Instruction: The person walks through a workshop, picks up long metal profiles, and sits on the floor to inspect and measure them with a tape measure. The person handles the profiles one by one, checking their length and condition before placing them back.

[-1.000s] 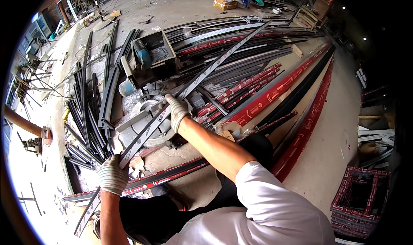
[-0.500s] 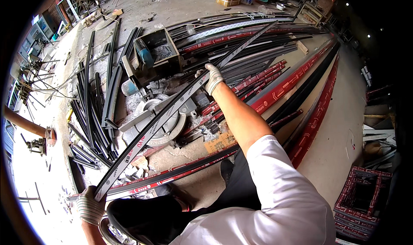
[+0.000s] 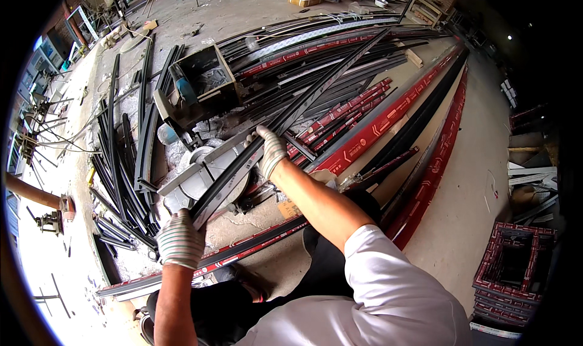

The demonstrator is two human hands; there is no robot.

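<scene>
A long dark metal profile bar (image 3: 316, 94) runs diagonally from lower left to upper right across a chop saw (image 3: 200, 176). My left hand (image 3: 180, 239), in a striped work glove, grips the bar's near end. My right hand (image 3: 270, 150), also gloved, holds the same bar farther up, just past the saw's round blade guard. The bar lies over the saw's table.
Stacks of black profiles (image 3: 121, 152) lie on the floor at left. Red-wrapped long profiles (image 3: 388, 118) stretch to the right. A dark open metal box (image 3: 203, 82) stands behind the saw. Red frames (image 3: 513, 267) are stacked at lower right. Concrete floor all around.
My left hand has come up from the lower left to the saw's front, and my right hand has slid back down the bar toward the saw. The bar has shifted forward along its length.
</scene>
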